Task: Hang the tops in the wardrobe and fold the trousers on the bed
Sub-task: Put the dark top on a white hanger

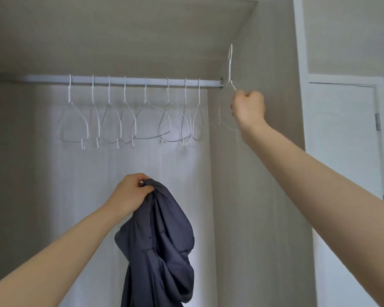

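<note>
The left hand (132, 193), at about 6 o'clock in the view, is clenched around a bunched fold of a dark blue-grey top (159, 247), which hangs down from the fist in loose folds and runs out of the bottom edge of the picture. The right hand (248, 108), up at about 2 o'clock, grips a thin white wire hanger (231, 63) near its shoulder, fingers curled tight round the wire; the hook of that hanger points upward, above the end of the rail and clear of it, in front of the wardrobe's grey side panel (253, 173). The hanger's lower loop shows faintly below and to the left of the fist. The wardrobe rail (142, 82) runs across the view from 10 o'clock toward 1 o'clock, ending at a bracket just beside the held hanger. Eight empty white hangers (124, 120) hang from it in a row, some turned at angles so their loops overlap. Behind them is a pale back wall (120, 162), lit brighter than the darker left side. At 3 o'clock, outside the wardrobe, stands a white door (341, 140) with a hinge on its right edge.
</note>
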The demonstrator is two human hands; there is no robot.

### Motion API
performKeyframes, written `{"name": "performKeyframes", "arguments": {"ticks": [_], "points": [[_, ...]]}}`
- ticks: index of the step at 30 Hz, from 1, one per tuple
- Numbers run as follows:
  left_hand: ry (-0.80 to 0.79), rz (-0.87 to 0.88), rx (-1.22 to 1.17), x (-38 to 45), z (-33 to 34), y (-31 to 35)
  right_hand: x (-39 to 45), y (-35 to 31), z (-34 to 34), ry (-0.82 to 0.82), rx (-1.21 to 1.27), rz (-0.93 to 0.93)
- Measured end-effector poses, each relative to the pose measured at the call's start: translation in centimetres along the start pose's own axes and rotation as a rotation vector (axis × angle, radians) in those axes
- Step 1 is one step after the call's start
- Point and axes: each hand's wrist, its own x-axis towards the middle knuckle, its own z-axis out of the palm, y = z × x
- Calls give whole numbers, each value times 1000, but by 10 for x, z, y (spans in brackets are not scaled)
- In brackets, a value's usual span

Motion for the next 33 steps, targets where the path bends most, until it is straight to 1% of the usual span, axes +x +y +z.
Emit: {"name": "performKeyframes", "arguments": {"ticks": [3, 9, 13, 14, 16, 18, 19, 21, 23, 27, 31, 33], "points": [[-4, -93, 1, -4, 13, -9, -51, 8, -28, -40, -10, -14], [25, -256, -187, -10, 22, -13, -135, 19, -86, -147, 14, 6], [-6, -252, -207, -21, 24, -10, -173, 22, -132, -209, 21, 19], [3, -245, -197, -27, 23, -12, -181, 24, -147, -246, 37, 42], [61, -215, -125, -33, 19, -14, -194, 28, -179, -340, 133, 133], [102, -215, -65, -40, 14, -17, -204, 38, -213, -441, 316, 315], [99, -225, -72, -43, 10, -17, -208, 42, -226, -497, 402, 402], [95, -269, -92, -50, 6, -20, -209, 52, -245, -628, 490, 525], [88, -305, -95, -58, 4, -21, -207, 63, -255, -715, 501, 588], [20, -320, -56, -75, 11, -18, -200, 88, -251, -812, 547, 653], [-31, -281, 1, -87, 22, -4, -202, 113, -233, -908, 545, 657], [-54, -302, -15, -92, 31, 9, -209, 123, -217, -922, 524, 640]]}}
